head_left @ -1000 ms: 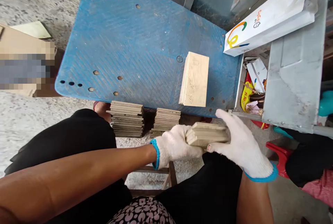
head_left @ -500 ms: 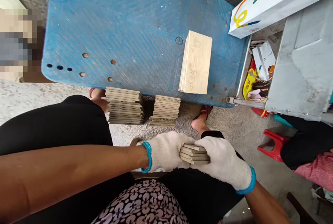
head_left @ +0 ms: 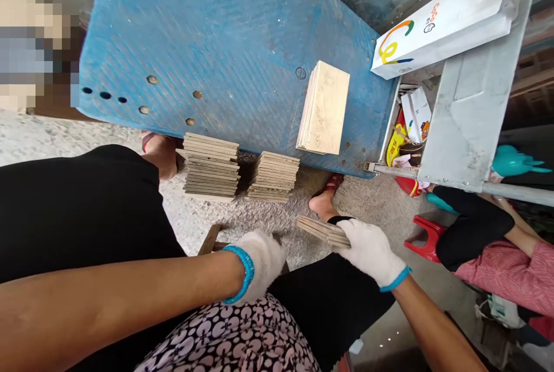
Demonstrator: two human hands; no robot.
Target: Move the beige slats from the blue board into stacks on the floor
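My right hand (head_left: 370, 251), in a white glove with a blue cuff, grips a small bundle of thin wooden slats (head_left: 320, 229) by its right end, low between my knees. My left hand (head_left: 262, 262), gloved the same way, has its fingers curled down over the edge of the wooden stool (head_left: 210, 239); whether it holds anything is hidden. Two stacks of slats stand on the ground in front of me, the left stack (head_left: 211, 165) and the right stack (head_left: 272, 177). Another pale slat pile (head_left: 324, 108) lies on the blue board (head_left: 194, 37).
A white paper bag (head_left: 450, 17) rests on a grey metal tray (head_left: 467, 112) at the right, with small packets (head_left: 409, 130) below it. Another person in a pink top (head_left: 506, 280) sits at the right by a red stool (head_left: 426, 239). My foot (head_left: 324, 202) is beside the stacks.
My left hand has let go of the slat bundle and dropped to the stool's edge. My right hand alone now holds the bundle, lowered and tilted toward the ground.
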